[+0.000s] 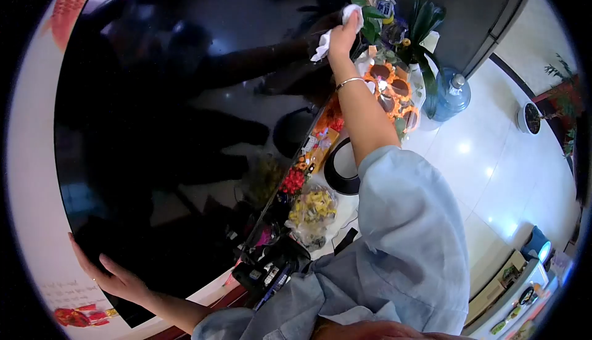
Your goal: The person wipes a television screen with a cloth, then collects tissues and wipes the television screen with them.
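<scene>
A large, glossy black television screen (185, 93) fills the left and middle of the view and reflects my arms. My right hand (343, 36) is closed around a crumpled white cloth or tissue (352, 13), at the edge of the screen in the upper middle. Parts of the white material stick out on both sides of the fist. At the lower left, my left hand (117, 278) rests by the screen's other edge, with fingers stretched out and thumb apart. Nothing shows in it.
Along the screen's lower edge stand orange flowers (394, 90), a bag of yellow items (313, 207), red berries (293, 181) and a black ring-shaped object (336, 173). Green leaves (372, 22) reach close to my right hand. A blue water jug (453, 96) stands on the tiled floor (475, 161).
</scene>
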